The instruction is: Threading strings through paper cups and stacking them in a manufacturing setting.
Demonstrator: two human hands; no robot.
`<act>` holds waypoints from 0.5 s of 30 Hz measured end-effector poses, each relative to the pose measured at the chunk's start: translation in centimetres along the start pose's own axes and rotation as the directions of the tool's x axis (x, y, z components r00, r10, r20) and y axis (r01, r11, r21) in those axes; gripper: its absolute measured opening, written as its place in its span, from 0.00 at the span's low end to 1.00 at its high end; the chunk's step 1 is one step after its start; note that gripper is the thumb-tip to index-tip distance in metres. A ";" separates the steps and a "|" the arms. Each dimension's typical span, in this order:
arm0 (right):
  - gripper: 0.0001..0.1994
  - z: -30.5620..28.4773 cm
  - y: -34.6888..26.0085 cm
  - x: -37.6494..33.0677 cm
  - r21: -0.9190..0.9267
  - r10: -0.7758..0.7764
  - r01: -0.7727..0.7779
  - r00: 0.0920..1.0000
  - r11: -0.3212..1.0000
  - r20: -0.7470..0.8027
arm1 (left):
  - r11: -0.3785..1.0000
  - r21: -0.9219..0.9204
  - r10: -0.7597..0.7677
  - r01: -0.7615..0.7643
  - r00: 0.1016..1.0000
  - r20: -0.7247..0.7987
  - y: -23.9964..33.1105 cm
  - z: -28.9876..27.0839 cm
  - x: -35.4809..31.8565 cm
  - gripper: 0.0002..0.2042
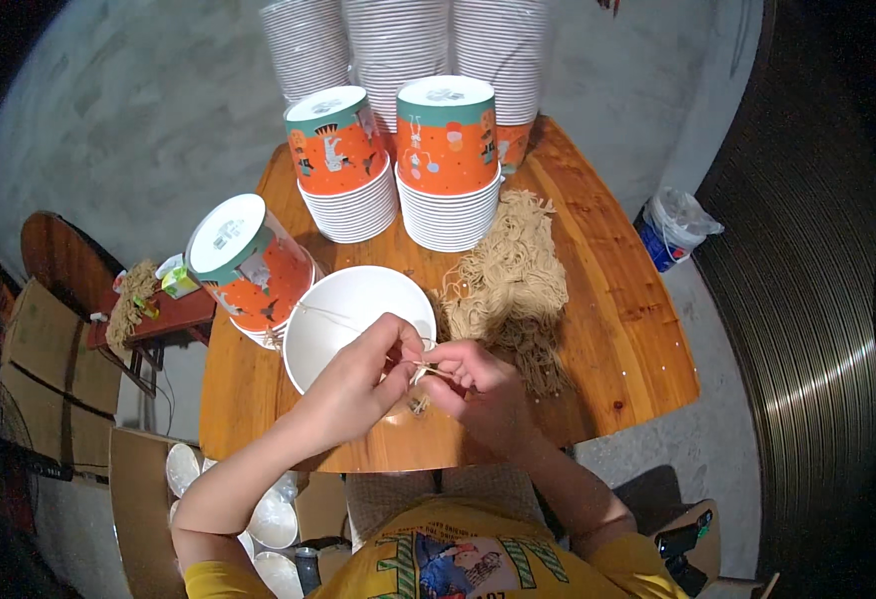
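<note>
A white paper bucket (330, 344) lies tilted on the wooden table in front of me, its open mouth and pale inside facing up. At its right rim, my left hand (366, 374) is closed in a pinch on a thin beige string (440, 372). My right hand (486, 391) pinches the same string just beside it, so the fingertips almost meet. Part of the string is hidden by the fingers. Another thin strand (330, 313) crosses the bucket's mouth. Beyond my right hand lies a big heap of beige strings (513, 265).
Stacks of orange and green paper buckets (338, 150) stand upside down across the table (617, 329), one leaning at left. Tall wrapped white stacks (398, 45) rise behind. A carton (143, 509) with white buckets sits below left. A plastic pail (672, 232) stands right, near a ridged metal shutter (797, 280).
</note>
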State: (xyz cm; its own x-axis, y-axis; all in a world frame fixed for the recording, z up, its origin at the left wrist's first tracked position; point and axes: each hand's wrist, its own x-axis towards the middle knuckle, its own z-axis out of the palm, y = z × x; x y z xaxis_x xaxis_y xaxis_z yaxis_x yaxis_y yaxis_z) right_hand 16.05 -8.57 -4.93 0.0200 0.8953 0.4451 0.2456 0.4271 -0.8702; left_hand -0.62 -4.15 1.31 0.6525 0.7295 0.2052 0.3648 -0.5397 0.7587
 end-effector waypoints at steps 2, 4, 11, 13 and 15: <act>0.08 0.1 0.1 0.1 -0.038 -0.017 0.016 1.000 0.999 -0.024 | 0.999 -0.043 -0.023 0.023 1.000 -0.011 -0.2 0.1 0.0 0.09; 0.06 0.3 0.6 0.1 -0.119 -0.082 0.076 0.996 0.990 -0.044 | 0.995 -0.086 -0.051 0.049 0.998 -0.023 -0.2 0.1 -0.1 0.09; 0.06 0.9 0.0 0.5 -0.075 -0.038 0.032 0.996 0.997 -0.083 | 0.998 0.059 0.016 -0.017 1.000 0.007 -0.5 -0.2 -0.1 0.07; 0.06 1.0 -0.1 0.5 -0.127 -0.097 0.084 0.990 0.988 -0.099 | 0.997 0.080 0.022 -0.022 1.000 0.002 -0.6 -0.1 -0.2 0.07; 0.06 1.0 0.0 0.4 -0.164 -0.133 0.115 0.985 0.980 -0.106 | 0.979 0.184 0.098 -0.089 0.994 -0.038 -0.7 0.1 -0.2 0.06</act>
State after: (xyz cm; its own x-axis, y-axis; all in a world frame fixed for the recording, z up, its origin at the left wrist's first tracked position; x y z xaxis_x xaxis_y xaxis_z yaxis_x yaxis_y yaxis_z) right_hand 15.06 -8.07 -4.94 0.0894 0.8121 0.5767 0.4017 0.5004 -0.7669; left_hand -0.95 -3.96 0.67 0.6591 0.6887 0.3022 0.4207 -0.6707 0.6109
